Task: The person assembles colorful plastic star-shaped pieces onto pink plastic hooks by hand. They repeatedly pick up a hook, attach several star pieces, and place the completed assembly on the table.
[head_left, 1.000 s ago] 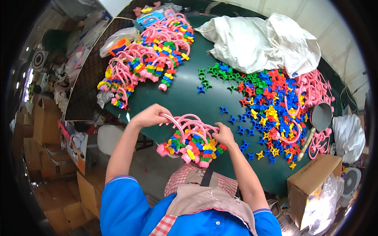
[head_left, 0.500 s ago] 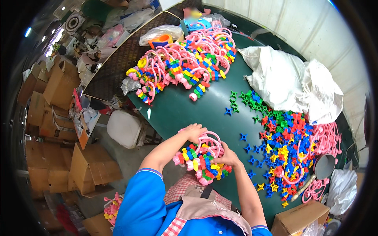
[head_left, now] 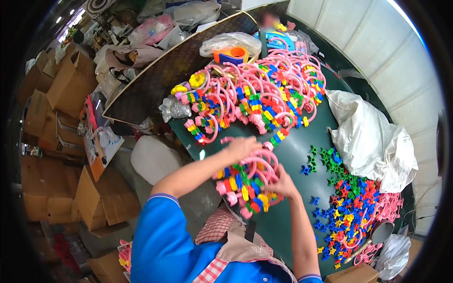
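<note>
Head view: the left hand point(head_left: 241, 147) grips the top of a bundle of pink hoops point(head_left: 247, 181) strung with coloured beads, fingers closed on the loops. The right hand point(head_left: 283, 181) clasps the bundle's right side. The bundle sits between both hands over the green table point(head_left: 292, 155), just below a bigger pile point(head_left: 257, 101) of hoops.

A dark green table point(head_left: 292, 155) carries everything. Beyond the left hand point(head_left: 241, 147) lies a big heap of pink hooks strung with coloured pieces point(head_left: 257, 101). Right of the right hand point(head_left: 281, 181) lie loose coloured star pieces point(head_left: 349, 207), with a white sack point(head_left: 370, 139) farther out.
</note>
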`<action>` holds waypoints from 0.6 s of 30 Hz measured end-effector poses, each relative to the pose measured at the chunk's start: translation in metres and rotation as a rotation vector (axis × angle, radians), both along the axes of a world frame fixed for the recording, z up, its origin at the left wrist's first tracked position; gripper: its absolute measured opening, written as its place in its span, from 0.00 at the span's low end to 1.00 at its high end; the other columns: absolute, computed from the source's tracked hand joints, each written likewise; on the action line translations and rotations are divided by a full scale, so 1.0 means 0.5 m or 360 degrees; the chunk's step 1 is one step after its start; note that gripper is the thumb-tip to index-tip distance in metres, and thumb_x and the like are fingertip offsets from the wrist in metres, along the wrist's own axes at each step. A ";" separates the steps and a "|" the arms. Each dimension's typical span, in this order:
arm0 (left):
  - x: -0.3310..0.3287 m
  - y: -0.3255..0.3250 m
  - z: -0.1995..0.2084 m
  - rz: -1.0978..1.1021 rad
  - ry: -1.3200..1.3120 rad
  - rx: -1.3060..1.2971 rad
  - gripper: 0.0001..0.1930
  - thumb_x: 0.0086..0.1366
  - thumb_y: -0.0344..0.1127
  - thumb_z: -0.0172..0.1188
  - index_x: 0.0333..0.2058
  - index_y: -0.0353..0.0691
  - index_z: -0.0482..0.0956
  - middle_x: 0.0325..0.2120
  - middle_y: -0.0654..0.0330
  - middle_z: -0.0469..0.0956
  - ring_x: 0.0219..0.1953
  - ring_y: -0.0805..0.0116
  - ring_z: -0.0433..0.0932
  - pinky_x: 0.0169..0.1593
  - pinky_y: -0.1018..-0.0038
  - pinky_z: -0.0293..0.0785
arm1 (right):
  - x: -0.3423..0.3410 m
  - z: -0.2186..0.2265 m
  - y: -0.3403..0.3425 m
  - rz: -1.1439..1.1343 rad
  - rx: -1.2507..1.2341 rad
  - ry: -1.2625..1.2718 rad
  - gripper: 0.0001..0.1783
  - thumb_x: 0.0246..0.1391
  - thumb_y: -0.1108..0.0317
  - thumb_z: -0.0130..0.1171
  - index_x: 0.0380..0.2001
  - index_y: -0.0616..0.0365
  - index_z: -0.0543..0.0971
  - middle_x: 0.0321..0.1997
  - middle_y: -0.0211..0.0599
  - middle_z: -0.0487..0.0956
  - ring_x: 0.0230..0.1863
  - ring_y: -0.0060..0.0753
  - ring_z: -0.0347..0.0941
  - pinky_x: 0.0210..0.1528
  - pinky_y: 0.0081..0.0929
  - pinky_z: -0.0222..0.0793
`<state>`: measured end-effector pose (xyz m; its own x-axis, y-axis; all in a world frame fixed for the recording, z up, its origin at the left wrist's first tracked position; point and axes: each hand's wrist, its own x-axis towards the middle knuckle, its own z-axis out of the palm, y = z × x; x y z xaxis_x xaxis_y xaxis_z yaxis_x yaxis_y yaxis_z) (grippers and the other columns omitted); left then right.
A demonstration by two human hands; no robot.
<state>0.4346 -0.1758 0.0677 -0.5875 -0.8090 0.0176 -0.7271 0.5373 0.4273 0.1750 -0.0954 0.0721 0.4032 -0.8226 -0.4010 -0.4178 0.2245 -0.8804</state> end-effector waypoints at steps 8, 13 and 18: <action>0.289 -0.306 0.100 0.0859 0.0473 -0.0203 0.35 0.51 0.32 0.69 0.61 0.44 0.69 0.51 0.48 0.70 0.54 0.46 0.72 0.57 0.59 0.71 | 0.226 0.039 -0.337 -0.0598 -0.1152 0.0420 0.53 0.40 0.52 0.78 0.65 0.63 0.63 0.62 0.54 0.70 0.64 0.53 0.65 0.66 0.43 0.61; 0.257 -0.099 0.032 0.1027 0.0537 -0.0649 0.43 0.56 0.56 0.69 0.67 0.50 0.63 0.67 0.42 0.54 0.70 0.38 0.51 0.69 0.43 0.47 | 0.238 -0.008 -0.168 -0.0630 -0.1041 0.0819 0.67 0.34 0.39 0.77 0.71 0.60 0.53 0.73 0.60 0.50 0.71 0.68 0.50 0.70 0.60 0.48; 0.151 0.011 -0.111 0.1059 0.0036 -0.0317 0.53 0.48 0.72 0.68 0.70 0.61 0.57 0.73 0.43 0.40 0.72 0.26 0.34 0.66 0.29 0.37 | 0.307 -0.113 -0.175 -0.0671 -0.0743 0.0855 0.70 0.38 0.37 0.74 0.73 0.59 0.45 0.76 0.63 0.39 0.75 0.79 0.34 0.73 0.67 0.39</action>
